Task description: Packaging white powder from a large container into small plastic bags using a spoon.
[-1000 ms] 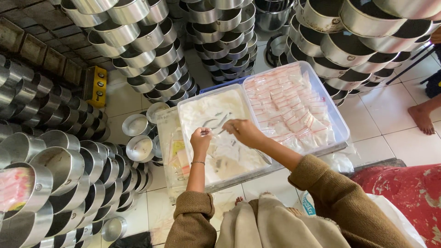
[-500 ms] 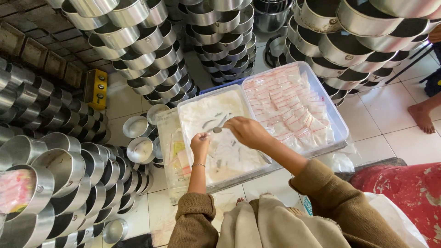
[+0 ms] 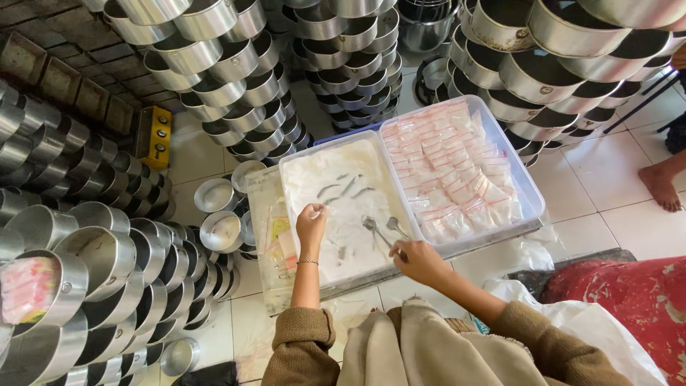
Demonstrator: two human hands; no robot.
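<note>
Viewed from above, the person kneels at six o'clock of a clear plastic tub [image 3: 530, 191] set on the tiled floor.

Left hand [image 3: 311, 223]: raised over the powder-filled left half of the tub, fingers pinched shut on a small clear bag [image 3: 319, 211], held at the hand's one o'clock. How full the bag is cannot be told.

Right hand [image 3: 416, 259]: lower, at the tub's near rim, fingers curled loosely. It appears to touch the handle end of a metal spoon [image 3: 374, 230]; whether the grip is closed cannot be told.

Spoon: lies in the white powder [image 3: 350, 214], long axis running from the right hand toward eleven o'clock, bowl at the far end. A second spoon [image 3: 395, 226] lies just beside it, roughly parallel.

Relation: the spoon bowl sits between the two hands, at four o'clock of the pinched bag; the right hand is the nearer to its handle.

The right half of the tub holds filled packets [image 3: 450, 171] with red-striped seals. Stacked metal pans [image 3: 221, 86] ring the work area.
</note>
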